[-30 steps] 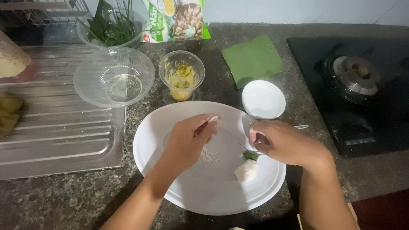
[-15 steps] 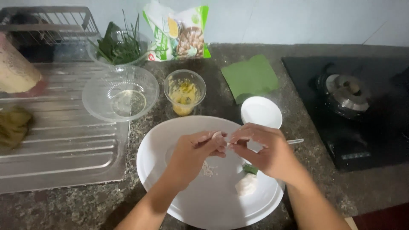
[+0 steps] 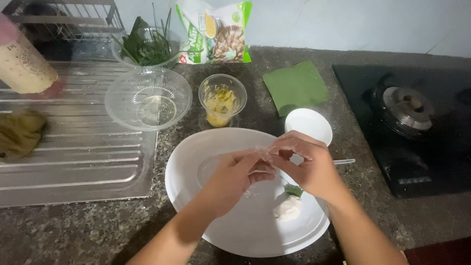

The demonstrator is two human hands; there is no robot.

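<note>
The speckled grey stone desk [image 3: 88,225] carries a large white plate [image 3: 196,167] directly beneath the fingers [image 3: 267,154]. Just beyond them stand a small white dish [image 3: 308,123], a plastic cup [image 3: 222,100] and a green cloth [image 3: 295,86]. Far left lies a clear bowl [image 3: 148,98].

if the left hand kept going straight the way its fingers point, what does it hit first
The left hand points up and to the right, fingertips already meeting the right hand above the large white plate. So it would meet the right hand's fingers first. The small white dish lies beyond, though depth is hard to judge.
</note>
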